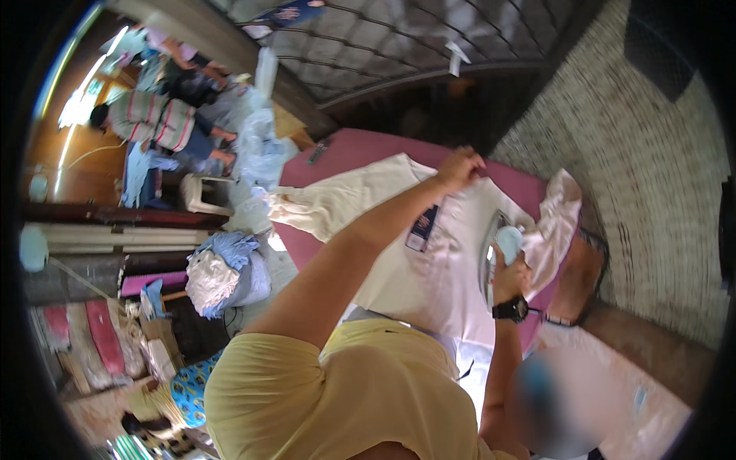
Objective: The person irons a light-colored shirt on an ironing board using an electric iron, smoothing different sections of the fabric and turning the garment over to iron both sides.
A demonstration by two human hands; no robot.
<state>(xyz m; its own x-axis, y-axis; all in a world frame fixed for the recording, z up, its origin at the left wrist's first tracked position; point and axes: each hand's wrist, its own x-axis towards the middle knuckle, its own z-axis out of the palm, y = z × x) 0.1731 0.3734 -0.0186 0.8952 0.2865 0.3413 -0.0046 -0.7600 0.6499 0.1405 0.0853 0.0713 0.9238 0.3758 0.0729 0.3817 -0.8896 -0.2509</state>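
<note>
A pale cream garment, apparently a blouse (399,268), lies spread on a pink padded ironing table (368,143), its sleeves out to both sides. A dark hang tag (422,228) rests on its middle. My right hand (512,277), with a black watch on the wrist, is closed around the handle of a clothes iron (507,244) with a light blue top. The iron stands on the blouse near its right sleeve. My left hand (461,169) reaches across to the blouse's far edge; its fingers are curled at the cloth, the fingertips partly hidden.
A metal lattice grille (399,38) stands beyond the table. At left are a heap of folded clothes (222,272), clear plastic bags (257,138) and a white stool (205,193). Other people, one in a striped shirt (149,119), are farther off. A dark cord runs near the table's right end.
</note>
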